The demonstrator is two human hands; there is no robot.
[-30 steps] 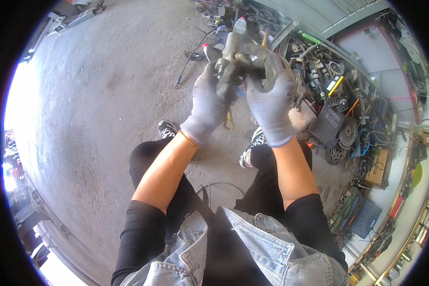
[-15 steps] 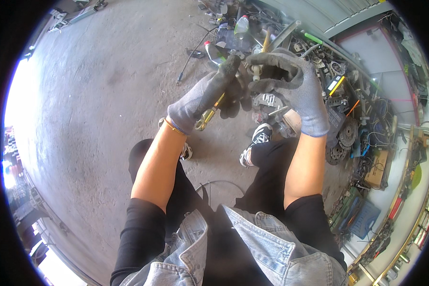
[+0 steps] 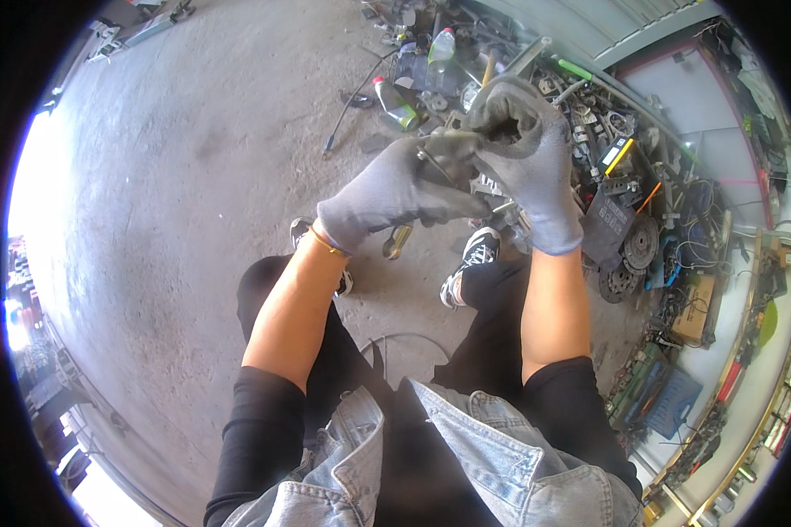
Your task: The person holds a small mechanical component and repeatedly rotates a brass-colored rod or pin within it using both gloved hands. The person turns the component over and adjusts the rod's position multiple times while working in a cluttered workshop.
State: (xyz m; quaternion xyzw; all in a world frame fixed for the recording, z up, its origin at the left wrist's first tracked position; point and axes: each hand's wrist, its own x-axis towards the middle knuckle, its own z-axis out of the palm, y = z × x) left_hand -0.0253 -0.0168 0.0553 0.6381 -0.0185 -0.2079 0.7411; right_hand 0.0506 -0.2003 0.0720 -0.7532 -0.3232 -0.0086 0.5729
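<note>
Both my hands wear grey gloves and meet in front of me, above the floor. My left hand (image 3: 404,184) is closed, its fingers reaching toward the right hand. Below its palm sticks out the end of a gold-coloured wrench (image 3: 397,242); the rest is hidden behind the glove. A thin metal rod (image 3: 434,165) shows against the left fingers. My right hand (image 3: 527,149) is curled, thumb and fingers closed around a small metal part (image 3: 455,123). That part is blurred and mostly covered by the gloves, so its kind does not show.
A heap of metal scrap and car parts lies ahead and right, with a clear bottle (image 3: 441,51), a red-capped bottle (image 3: 395,104) and round discs (image 3: 642,244). Farther right are a cardboard box (image 3: 696,309) and a blue case (image 3: 674,404). A cable (image 3: 347,105) lies on the concrete floor.
My left hand has turned and moved right, against the right hand. The wrench end has swung to point more downward. My right hand has shifted slightly left and closed more.
</note>
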